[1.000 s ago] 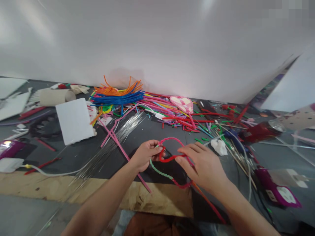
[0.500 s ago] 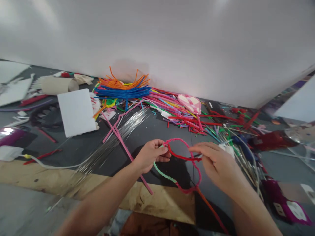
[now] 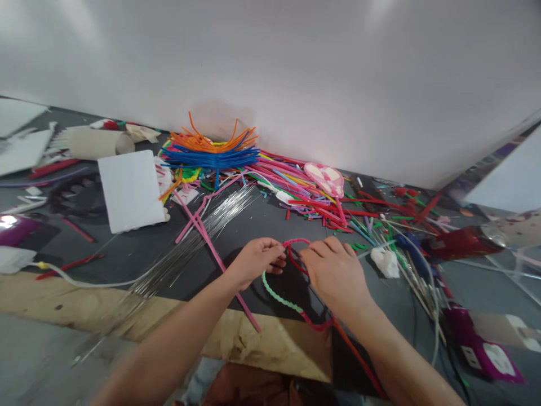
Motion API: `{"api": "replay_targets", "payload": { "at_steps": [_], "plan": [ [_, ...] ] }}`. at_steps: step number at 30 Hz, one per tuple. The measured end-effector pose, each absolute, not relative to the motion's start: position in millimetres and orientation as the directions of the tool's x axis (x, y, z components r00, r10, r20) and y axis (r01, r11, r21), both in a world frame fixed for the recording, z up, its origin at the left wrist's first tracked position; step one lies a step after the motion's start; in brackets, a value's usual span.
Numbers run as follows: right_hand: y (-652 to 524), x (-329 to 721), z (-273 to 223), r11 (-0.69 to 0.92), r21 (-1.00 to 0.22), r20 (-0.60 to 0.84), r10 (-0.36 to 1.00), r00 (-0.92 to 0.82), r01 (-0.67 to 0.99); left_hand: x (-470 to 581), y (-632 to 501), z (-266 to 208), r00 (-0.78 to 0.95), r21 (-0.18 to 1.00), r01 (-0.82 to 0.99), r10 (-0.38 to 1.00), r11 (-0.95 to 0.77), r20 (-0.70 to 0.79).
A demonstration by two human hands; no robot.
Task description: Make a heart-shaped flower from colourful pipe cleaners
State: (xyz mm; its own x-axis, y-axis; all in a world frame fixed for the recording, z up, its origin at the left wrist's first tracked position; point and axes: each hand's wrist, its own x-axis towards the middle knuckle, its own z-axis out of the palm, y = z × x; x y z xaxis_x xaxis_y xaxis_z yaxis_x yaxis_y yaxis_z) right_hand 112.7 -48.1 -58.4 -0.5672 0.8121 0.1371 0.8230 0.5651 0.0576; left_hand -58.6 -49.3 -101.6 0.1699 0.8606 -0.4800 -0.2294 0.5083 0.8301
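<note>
My left hand [image 3: 256, 262] is closed, pinching the upper left of a loop of twisted pipe cleaners, whose pale green stretch [image 3: 281, 300] curves below it. Pink stretches form the loop's top and bottom. A red pipe cleaner [image 3: 297, 263] runs from that pinch across to my right hand [image 3: 336, 273]. The right fingers are bent and pressed together around the red strand, and the hand's back hides its far end and the loop's right side. From the loop's bottom an orange-red strand [image 3: 357, 355] trails toward the table's near edge.
Bundles of blue pipe cleaners [image 3: 211, 158] and orange ones [image 3: 211, 145] lie at the back. Thin metal wires [image 3: 190, 239] and long pink pipe cleaners [image 3: 215, 260] spread left of my hands. A white card [image 3: 132, 192] stands farther left; purple glue guns [image 3: 484, 344] lie at both sides.
My right hand has moved left and turned over, closer to my left hand, along the red pipe cleaner. It now covers the loop's right side. My left hand keeps its pinch.
</note>
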Motion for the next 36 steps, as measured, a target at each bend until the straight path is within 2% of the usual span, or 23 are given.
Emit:
{"api": "replay_targets", "payload": {
  "at_steps": [5,9,13,17,22,32,36],
  "plan": [
    [-48,107,-57,0.576,0.118,-0.018,0.816,-0.578,0.809,-65,-49,-104,0.145,0.873,-0.053,0.868,0.486,-0.474],
    [-52,99,-63,0.597,0.149,-0.152,0.802,-0.578,0.789,-64,-50,-107,0.148,0.880,-0.047,0.875,0.472,-0.461],
    [-55,98,-66,0.610,0.151,-0.203,0.789,-0.580,0.778,-64,-50,-111,0.164,0.891,-0.073,0.887,0.447,-0.431],
    [-58,110,-64,0.579,0.120,-0.097,0.815,-0.571,0.807,-66,-51,-112,0.189,0.884,-0.123,0.885,0.452,-0.426],
    [-60,132,-67,0.589,-0.019,0.124,0.803,-0.583,0.808,-63,-54,-106,0.262,0.833,-0.195,0.846,0.517,-0.464],
    [-63,143,-75,0.601,-0.311,0.179,0.798,-0.576,0.736,-57,-52,-102,0.291,0.785,-0.201,0.801,0.586,-0.523],
    [-63,144,-73,0.590,-0.363,0.207,0.806,-0.555,0.721,-58,-50,-105,0.311,0.775,-0.235,0.800,0.587,-0.512]
  ]
}}
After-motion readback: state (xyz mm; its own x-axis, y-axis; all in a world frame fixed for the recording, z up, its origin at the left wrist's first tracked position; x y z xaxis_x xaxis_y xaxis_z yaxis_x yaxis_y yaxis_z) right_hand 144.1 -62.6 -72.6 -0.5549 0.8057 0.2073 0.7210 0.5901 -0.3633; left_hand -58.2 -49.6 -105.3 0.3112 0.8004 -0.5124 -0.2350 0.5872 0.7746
